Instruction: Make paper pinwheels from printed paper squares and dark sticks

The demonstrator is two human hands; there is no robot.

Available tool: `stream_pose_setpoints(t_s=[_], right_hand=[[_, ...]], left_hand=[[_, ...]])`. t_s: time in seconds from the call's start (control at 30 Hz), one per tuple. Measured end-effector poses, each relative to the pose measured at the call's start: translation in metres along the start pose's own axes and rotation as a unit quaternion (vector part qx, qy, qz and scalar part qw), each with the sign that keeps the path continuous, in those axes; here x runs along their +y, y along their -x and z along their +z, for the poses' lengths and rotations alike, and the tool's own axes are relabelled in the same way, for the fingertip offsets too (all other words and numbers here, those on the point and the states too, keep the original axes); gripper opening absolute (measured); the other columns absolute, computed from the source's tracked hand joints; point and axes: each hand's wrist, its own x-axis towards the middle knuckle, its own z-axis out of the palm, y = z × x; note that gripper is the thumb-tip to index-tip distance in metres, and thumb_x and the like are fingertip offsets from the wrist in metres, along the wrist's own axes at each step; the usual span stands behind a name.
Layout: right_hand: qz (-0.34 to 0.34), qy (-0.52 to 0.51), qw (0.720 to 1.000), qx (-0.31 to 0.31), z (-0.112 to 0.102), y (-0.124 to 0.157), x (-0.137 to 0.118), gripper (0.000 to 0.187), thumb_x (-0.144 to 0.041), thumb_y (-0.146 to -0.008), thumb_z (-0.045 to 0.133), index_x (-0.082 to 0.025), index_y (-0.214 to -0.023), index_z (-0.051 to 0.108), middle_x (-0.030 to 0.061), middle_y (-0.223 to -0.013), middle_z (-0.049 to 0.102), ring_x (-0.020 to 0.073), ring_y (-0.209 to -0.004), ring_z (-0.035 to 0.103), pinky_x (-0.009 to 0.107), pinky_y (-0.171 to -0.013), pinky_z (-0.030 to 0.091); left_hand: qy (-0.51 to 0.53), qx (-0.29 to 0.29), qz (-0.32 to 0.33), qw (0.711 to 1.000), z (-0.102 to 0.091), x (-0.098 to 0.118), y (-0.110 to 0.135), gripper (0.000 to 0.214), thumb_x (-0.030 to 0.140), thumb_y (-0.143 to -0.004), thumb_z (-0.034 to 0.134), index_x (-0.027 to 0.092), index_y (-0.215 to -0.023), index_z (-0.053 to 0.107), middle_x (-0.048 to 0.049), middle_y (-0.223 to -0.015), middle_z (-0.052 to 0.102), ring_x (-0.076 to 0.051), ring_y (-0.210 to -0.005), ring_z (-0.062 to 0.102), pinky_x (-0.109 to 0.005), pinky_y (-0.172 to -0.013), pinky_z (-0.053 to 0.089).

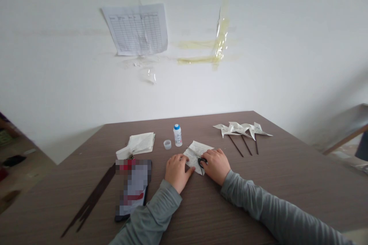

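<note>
white folded paper (196, 153) between left hand (176, 172) and right hand (216, 165), both pressing it

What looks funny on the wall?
The white wall has yellowed strips of old tape beside a paper chart. A crinkled clear plastic piece sticks up from them, so it looks messy.
</note>
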Motion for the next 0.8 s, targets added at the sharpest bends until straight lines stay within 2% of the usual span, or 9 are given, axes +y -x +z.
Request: stream_pose_setpoints(t_s=[0.17,0.27,0.37,0.57,0.67,0.8], right_hand=[[-0.024,0.032,0.999,-0.015,-0.003,0.001,0.0,0.01,-0.02,-0.106,0.091,-0.026,-0.101,0.098,0.0092,-0.102,0.089,0.0351,-0.108,0.081,0.047,-0.101,0.052],[-0.014,0.023,0.999,-0.026,-0.01,0.003,0.003,0.02,-0.015,-0.11,0.083,-0.023,-0.112,0.101,0.0145,-0.117,0.094,0.0369,-0.117,0.084,0.048,-0.105,0.054],[0.007,0.025,0.999,-0.031,-0.019,0.004,0.01,0.033,-0.006,-0.107,0.076,-0.021,-0.122,0.101,0.0175,-0.132,0.096,0.0372,-0.131,0.084,0.048,-0.114,0.055],[0.033,0.075,0.992,-0.098,-0.032,0.002,0.02,0.037,-0.001,-0.1,0.076,-0.029,-0.11,0.099,0.0114,-0.14,0.095,0.0366,-0.141,0.083,0.046,-0.117,0.056],[0.022,0.074,0.991,-0.113,-0.031,0.001,0.022,0.033,-0.003,-0.101,0.08,-0.03,-0.106,0.098,0.0096,-0.138,0.096,0.0374,-0.142,0.083,0.049,-0.122,0.056],[-0.013,0.048,0.993,-0.111,-0.024,0.0,0.026,0.026,-0.006,-0.103,0.086,-0.029,-0.105,0.098,0.0097,-0.136,0.096,0.0381,-0.139,0.082,0.054,-0.126,0.056]], left_hand=[[-0.004,0.002,-0.006,1.0,-0.002,0.002,0.001,0.017,0.025,-0.107,0.094,0.024,-0.124,0.093,-0.017,-0.147,0.093,-0.043,-0.151,0.082,-0.054,-0.133,0.063],[-0.002,0.007,-0.002,1.0,-0.002,0.001,0.001,0.017,0.024,-0.107,0.095,0.024,-0.123,0.093,-0.0162,-0.145,0.094,-0.043,-0.151,0.082,-0.055,-0.134,0.063],[0.005,0.011,0.01,1.0,0.002,-0.004,-0.001,0.016,0.024,-0.106,0.096,0.024,-0.122,0.093,-0.016,-0.143,0.094,-0.043,-0.151,0.083,-0.057,-0.133,0.064],[0.068,0.03,0.09,0.993,0.016,-0.023,-0.008,0.017,0.02,-0.101,0.099,0.029,-0.115,0.094,-0.0159,-0.131,0.096,-0.043,-0.134,0.089,-0.06,-0.121,0.071],[0.09,0.027,0.096,0.991,0.017,-0.024,-0.008,0.022,0.019,-0.101,0.098,0.03,-0.121,0.096,-0.0159,-0.134,0.096,-0.043,-0.135,0.09,-0.06,-0.124,0.071],[0.097,-0.001,0.08,0.992,0.01,-0.016,-0.005,0.023,0.019,-0.102,0.096,0.029,-0.122,0.098,-0.0137,-0.138,0.097,-0.041,-0.14,0.089,-0.058,-0.129,0.07]])
